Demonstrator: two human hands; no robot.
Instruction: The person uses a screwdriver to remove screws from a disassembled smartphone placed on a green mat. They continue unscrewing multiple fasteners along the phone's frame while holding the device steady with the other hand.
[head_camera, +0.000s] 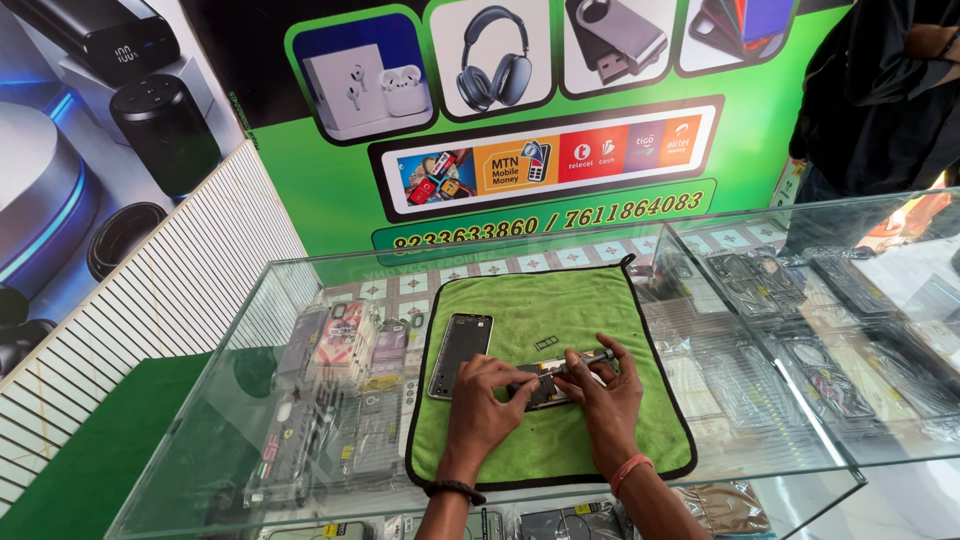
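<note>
We worked low in the middle of the frame, where an opened smartphone (545, 385) lay on a green microfibre cloth (545, 440) spread over the glass surface (760, 455) of a display case. Our left hand (485, 395) was curled down over the near end of the phone, fingers closed on its edge and pinning it to the cloth. Our right hand (605, 395) was closed in a pinch round a slim screwdriver (585, 362), which lay nearly flat and pointed left toward the phone's upper edge; we could not tell whether the tip was seated in a screw, since the fingers hid it. To do this step well, we judged that the left hand needed to press firmly enough that the body did not slide on the cloth, and that the driver should be stood more upright over the screw before turning, because a slanted tip tends to slip and strip a small head. The phone's detached back cover (460, 352) lay to the upper left on the cloth, well apart from the hands, and a small flat part (547, 343) lay just above the phone; both were best left undisturbed so nothing rolled off the cloth. Packaged phone cases (340, 380) showed beneath the glass at left, and another person (880, 90) stood at the upper right.
</note>
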